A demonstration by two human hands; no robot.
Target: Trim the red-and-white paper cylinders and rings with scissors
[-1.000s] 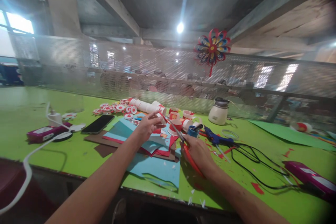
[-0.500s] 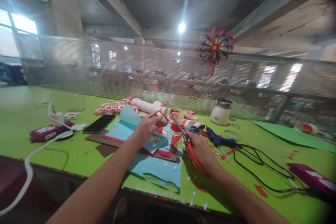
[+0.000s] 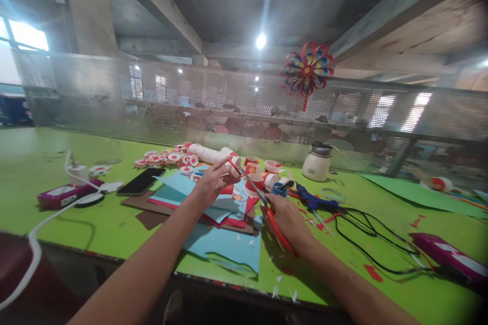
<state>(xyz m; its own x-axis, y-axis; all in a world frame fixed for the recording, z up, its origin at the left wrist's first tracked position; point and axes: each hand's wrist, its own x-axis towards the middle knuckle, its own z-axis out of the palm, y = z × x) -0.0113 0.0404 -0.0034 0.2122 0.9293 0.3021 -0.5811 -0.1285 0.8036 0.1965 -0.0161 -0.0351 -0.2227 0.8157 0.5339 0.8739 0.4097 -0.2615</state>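
scissors | right hand gripping | left hand pinching paper piece | no legible writing

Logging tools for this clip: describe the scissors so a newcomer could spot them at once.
Start at the green table and find the pile of blue and red paper sheets near its front edge. Just right of it, the right hand holds the scissors: the only red-handled tool, its metal blades pointing up-left toward the left hand.
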